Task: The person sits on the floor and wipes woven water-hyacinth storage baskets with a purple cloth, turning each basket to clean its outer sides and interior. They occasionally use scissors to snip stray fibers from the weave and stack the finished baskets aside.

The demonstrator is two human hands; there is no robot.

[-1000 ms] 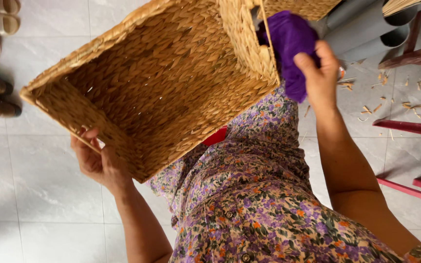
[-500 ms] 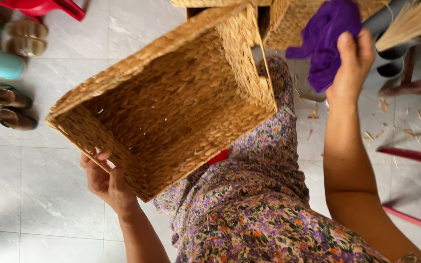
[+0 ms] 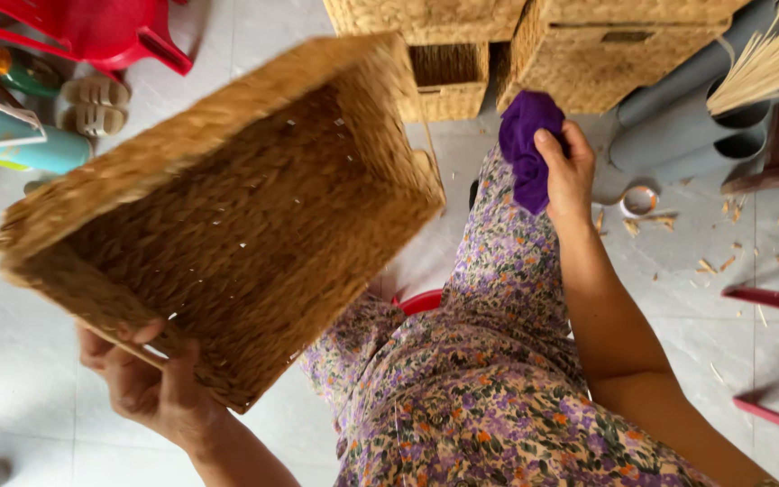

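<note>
My left hand (image 3: 151, 383) grips the near rim of a large rectangular woven basket (image 3: 227, 216), which is tilted with its open inside facing me. My right hand (image 3: 565, 171) is closed around a bunched purple cloth (image 3: 526, 144), held to the right of the basket and apart from it, over my flower-patterned lap. The basket looks empty inside.
More woven baskets (image 3: 534, 45) stand stacked at the top. Grey plastic pipes (image 3: 691, 126) and a bundle of straw (image 3: 777, 59) lie at the upper right. Red plastic furniture (image 3: 101, 27), sandals (image 3: 92, 104) and bottles (image 3: 24, 149) sit at the upper left. Straw scraps litter the white tiled floor.
The basket has swung lower and more to the left, its opening turned further toward me. My right hand with the purple cloth has come down and away from the basket's edge.
</note>
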